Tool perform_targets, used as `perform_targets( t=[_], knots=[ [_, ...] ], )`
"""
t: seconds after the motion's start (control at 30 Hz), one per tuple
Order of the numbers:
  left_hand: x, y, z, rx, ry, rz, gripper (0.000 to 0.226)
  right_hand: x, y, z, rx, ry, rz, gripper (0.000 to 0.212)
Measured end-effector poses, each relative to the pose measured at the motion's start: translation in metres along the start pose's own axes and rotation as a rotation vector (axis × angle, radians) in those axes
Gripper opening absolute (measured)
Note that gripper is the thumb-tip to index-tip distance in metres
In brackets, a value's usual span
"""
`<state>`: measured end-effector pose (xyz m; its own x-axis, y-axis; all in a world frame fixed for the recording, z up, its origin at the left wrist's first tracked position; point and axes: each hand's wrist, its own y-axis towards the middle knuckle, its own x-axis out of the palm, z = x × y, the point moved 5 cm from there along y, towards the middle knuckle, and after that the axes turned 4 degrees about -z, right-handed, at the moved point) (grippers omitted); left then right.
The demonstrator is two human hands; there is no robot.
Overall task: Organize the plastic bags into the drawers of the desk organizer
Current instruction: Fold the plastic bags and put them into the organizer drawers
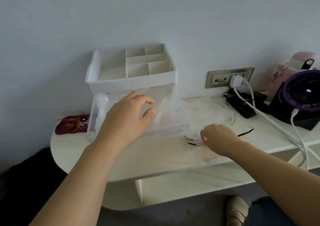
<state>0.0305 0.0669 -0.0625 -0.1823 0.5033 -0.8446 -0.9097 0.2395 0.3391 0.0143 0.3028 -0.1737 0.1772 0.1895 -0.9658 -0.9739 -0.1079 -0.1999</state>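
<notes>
While the right hand (220, 137) pinched a small bag (192, 140) near the desk (155, 156) front edge, the left hand (128, 116) hovered slack-fingered — the billowing bag (166, 104) in the drawer (166, 132) could jam its closing.

Matt white plastic organizer (131, 80), clear glossy bags (204, 114)
</notes>
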Motion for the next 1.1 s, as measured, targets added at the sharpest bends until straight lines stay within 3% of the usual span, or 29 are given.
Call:
perform_targets(
  t=[0.33, 0.5, 0.6, 0.67, 0.77, 0.87, 0.97, 1.1],
  knots=[
    [0.0, 0.001, 0.002, -0.008, 0.005, -0.018, 0.021, -0.043, -0.016, 0.027, 0.017, 0.499, 0.069, 0.014],
    [-0.003, -0.001, 0.005, 0.016, -0.008, 0.013, 0.02, -0.07, -0.037, 0.037, 0.067, 1.321, 0.093, 0.024],
    [-0.008, -0.001, 0.014, 0.078, -0.1, 0.064, 0.016, -0.093, -0.05, 0.025, -0.046, 1.797, 0.179, 0.036],
    [-0.015, -0.002, 0.021, 0.098, -0.295, 0.089, 0.012, -0.113, -0.058, 0.012, -0.14, 1.93, 0.28, 0.04],
    [-0.018, -0.002, 0.029, 0.047, -0.79, -0.014, 0.011, -0.148, -0.069, -0.016, -0.279, 1.767, 0.437, 0.028],
    [-0.021, -0.001, 0.032, 0.02, -1.261, -0.232, 0.043, -0.181, -0.074, -0.055, -0.32, 1.375, 0.557, 0.019],
    [-0.033, 0.0, 0.023, 0.029, -1.489, -0.284, 0.052, -0.199, -0.066, -0.096, -0.383, 1.187, 0.554, 0.017],
    [-0.036, 0.0, -0.004, -0.078, -1.591, -0.227, 0.032, -0.204, -0.05, -0.129, -0.452, 0.966, 0.521, 0.022]
  ],
)
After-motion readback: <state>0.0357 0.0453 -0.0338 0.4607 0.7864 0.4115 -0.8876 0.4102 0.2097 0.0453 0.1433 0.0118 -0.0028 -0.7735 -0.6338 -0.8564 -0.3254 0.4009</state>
